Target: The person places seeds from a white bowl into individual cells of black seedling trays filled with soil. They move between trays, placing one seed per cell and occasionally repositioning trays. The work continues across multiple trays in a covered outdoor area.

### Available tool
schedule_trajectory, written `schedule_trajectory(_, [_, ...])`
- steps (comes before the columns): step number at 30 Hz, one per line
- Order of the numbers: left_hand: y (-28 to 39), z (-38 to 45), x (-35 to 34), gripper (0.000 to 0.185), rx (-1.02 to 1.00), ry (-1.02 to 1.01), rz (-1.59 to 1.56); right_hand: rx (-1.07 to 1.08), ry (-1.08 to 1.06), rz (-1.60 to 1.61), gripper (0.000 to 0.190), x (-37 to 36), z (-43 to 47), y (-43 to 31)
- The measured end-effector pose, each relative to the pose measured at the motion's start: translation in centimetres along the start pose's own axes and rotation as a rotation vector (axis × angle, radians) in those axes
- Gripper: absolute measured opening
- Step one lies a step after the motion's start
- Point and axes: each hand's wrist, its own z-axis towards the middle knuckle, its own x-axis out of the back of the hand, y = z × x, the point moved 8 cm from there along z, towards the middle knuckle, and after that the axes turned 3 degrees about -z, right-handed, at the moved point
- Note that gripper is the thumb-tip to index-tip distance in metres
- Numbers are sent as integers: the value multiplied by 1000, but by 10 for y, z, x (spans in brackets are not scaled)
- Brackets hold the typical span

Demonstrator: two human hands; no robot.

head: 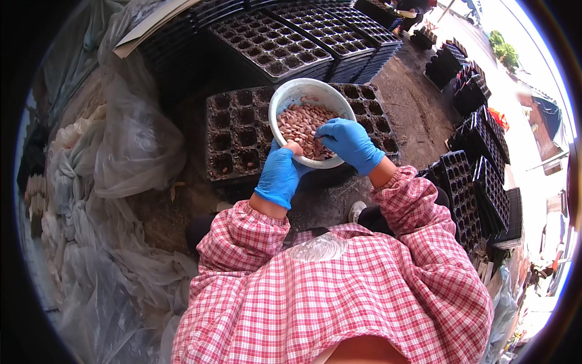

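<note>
My left hand (pixel 278 175), in a blue glove with the thumb bare, grips the near rim of a white plastic bowl (pixel 274 107). Reddish-brown flat seeds (pixel 302 123) fill much of the bowl. The gloved fingers of my right hand (pixel 350 141) reach into the seeds from the right; whether they pinch any is hidden. Under the bowl lies a black seedling tray (pixel 233 150) with soil in its cells. Seeds show in a couple of its near-left cells, and the bowl covers the tray's middle.
Stacks of soil-filled seedling trays (pixel 277 43) stand just beyond. More trays (pixel 461 195) lean in a row on the right. Crumpled clear plastic sheeting (pixel 132 136) covers the left side. Part of another person (pixel 416 9) shows at the top right.
</note>
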Motion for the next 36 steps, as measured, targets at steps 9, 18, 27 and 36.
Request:
schedule_trajectory(9, [27, 1, 14, 59, -171, 100, 56, -134, 157, 34, 14, 22, -43, 71])
schedule_trajectory(18, [44, 2, 14, 62, -226, 85, 39, -159, -149, -449, 6, -24, -46, 67])
schedule_trajectory(27, [23, 5, 16, 58, -142, 106, 21, -207, -132, -42, 12, 0, -43, 84])
schedule_trajectory(36, [-7, 9, -10, 64, -35, 7, 43, -31, -104, -7, 26, 1, -8, 13])
